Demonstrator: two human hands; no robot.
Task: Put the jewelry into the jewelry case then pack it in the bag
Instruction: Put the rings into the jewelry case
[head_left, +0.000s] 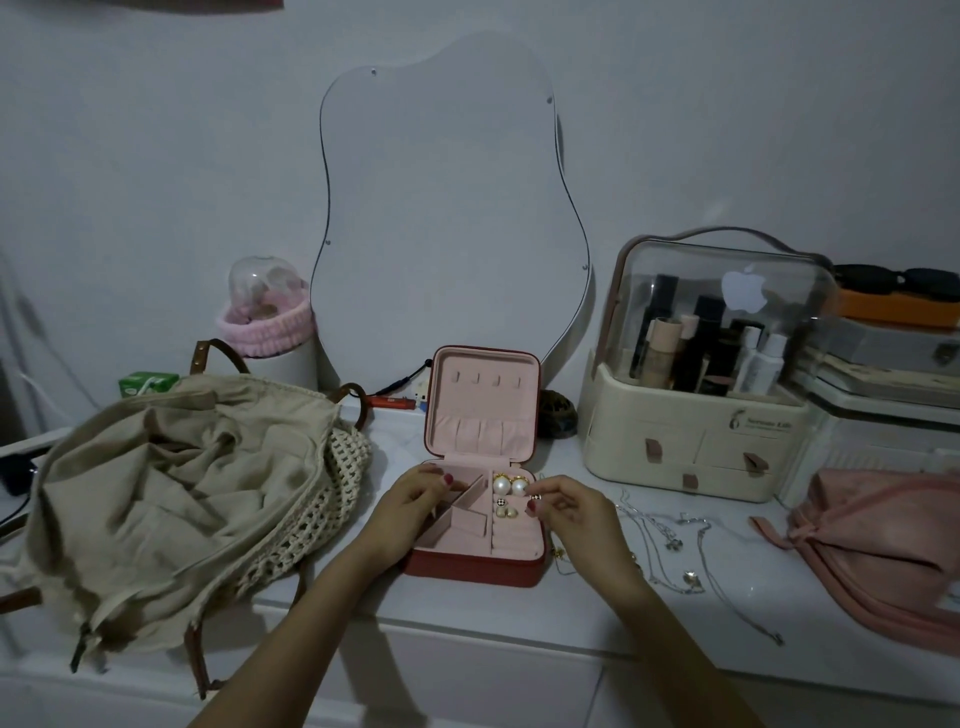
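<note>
Jewelry case (480, 564) lying open on white desk (571, 618), lid upright, pearl earrings (510, 486) in back right compartment. Left hand (410, 501) resting on left edge, fingers curled; right hand (571, 506) pinching checkered earring (535, 500) over right rim. Beige bag (171, 488) open at left, necklaces (670, 540) loose at right.

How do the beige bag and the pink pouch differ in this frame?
The beige bag lies left of the jewelry case, gaping open, with brown straps and a crochet panel. The pink pouch lies at the far right, looks closed, and is partly cut off by the frame. Both are soft, crumpled fabric resting on the white countertop.

Red jewelry case (475, 564) open, pearl earrings (509, 486) inside; necklaces (670, 545) right; beige bag (171, 499) left.
</note>
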